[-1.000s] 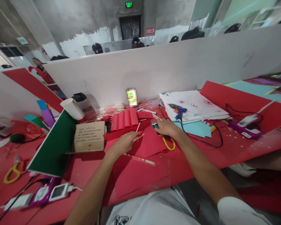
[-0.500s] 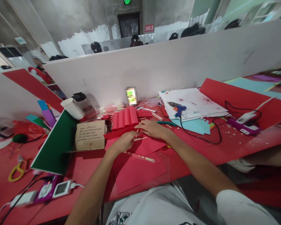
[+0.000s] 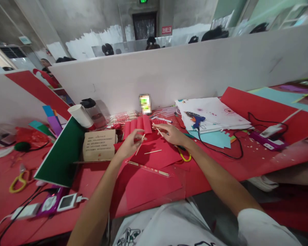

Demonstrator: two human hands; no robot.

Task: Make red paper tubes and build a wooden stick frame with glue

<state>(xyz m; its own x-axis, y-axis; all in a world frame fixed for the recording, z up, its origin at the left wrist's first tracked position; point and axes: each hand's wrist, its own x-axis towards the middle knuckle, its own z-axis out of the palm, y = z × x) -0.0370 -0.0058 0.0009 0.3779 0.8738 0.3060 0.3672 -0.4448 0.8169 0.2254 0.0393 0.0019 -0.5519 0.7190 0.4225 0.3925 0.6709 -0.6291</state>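
My left hand [image 3: 129,143] is raised a little above the red paper sheets [image 3: 154,184] and pinches a thin wooden stick [image 3: 139,146] that slants down to the left. Just right of it, my right hand [image 3: 170,134] pinches another thin stick [image 3: 157,130] between its fingertips. A third stick [image 3: 153,151] lies loose on the red paper between the two hands. Behind them stands a pleated red paper fan [image 3: 138,127]. A clear plastic ruler [image 3: 147,168] lies across the red sheets nearer to me.
A cardboard box [image 3: 99,145] and a tilted green board [image 3: 60,155] sit to the left, with a white cup [image 3: 79,116] and a bottle [image 3: 91,111] behind. Yellow-handled scissors [image 3: 182,154] lie beside my right wrist. A blue glue gun [image 3: 196,119] rests on white paper at right, its cord trailing.
My right hand came left from the yellow scissors to the sticks and took one. Both hands then lifted off the red paper, each with a stick; one stick stayed lying there.
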